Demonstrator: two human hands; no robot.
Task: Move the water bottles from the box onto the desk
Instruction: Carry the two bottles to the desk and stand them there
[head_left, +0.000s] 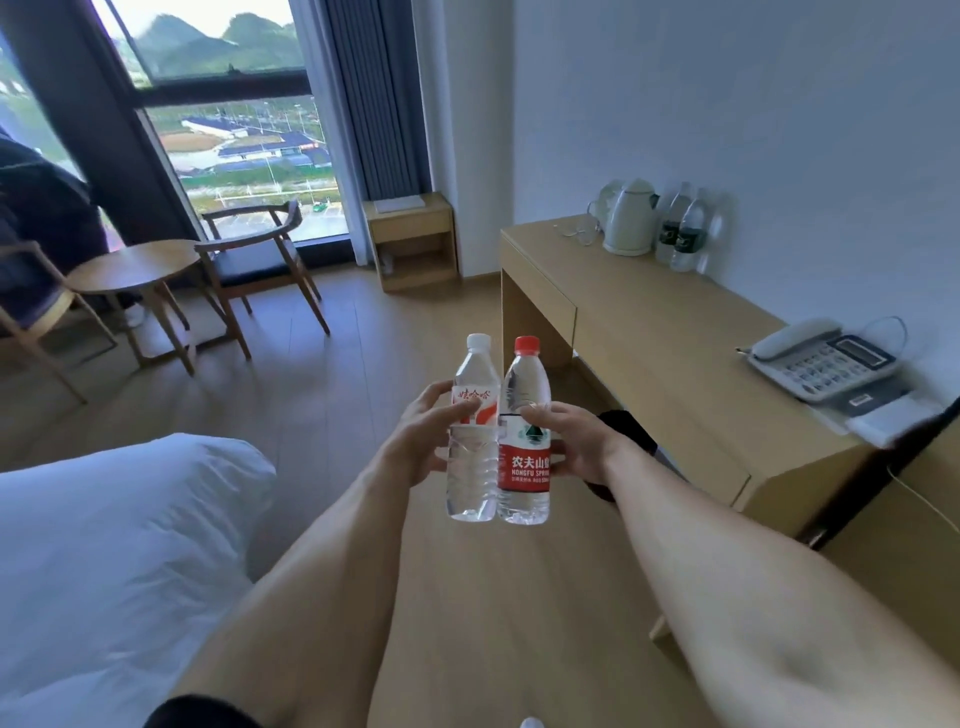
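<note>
**Midway: two water bottles carried, not yet on the desk**

Here, two clear plastic water bottles are held upright in mid-air, side by side and touching. The left hand (421, 441) grips the white-capped bottle with a red-and-white label (471, 431); the right hand (576, 447) grips the red-capped bottle with a red label (524, 436). The box is not in view. The long light-wood desk (649, 332) lies beyond and to the right of the right hand, so setting both down remains. At the desk's far end, well beyond the hands, two dark-labelled clear bottles (680, 234) stand beside a cream electric kettle (631, 218). A grey desk telephone (826, 358) sits nearer, right of the hands.
</note>
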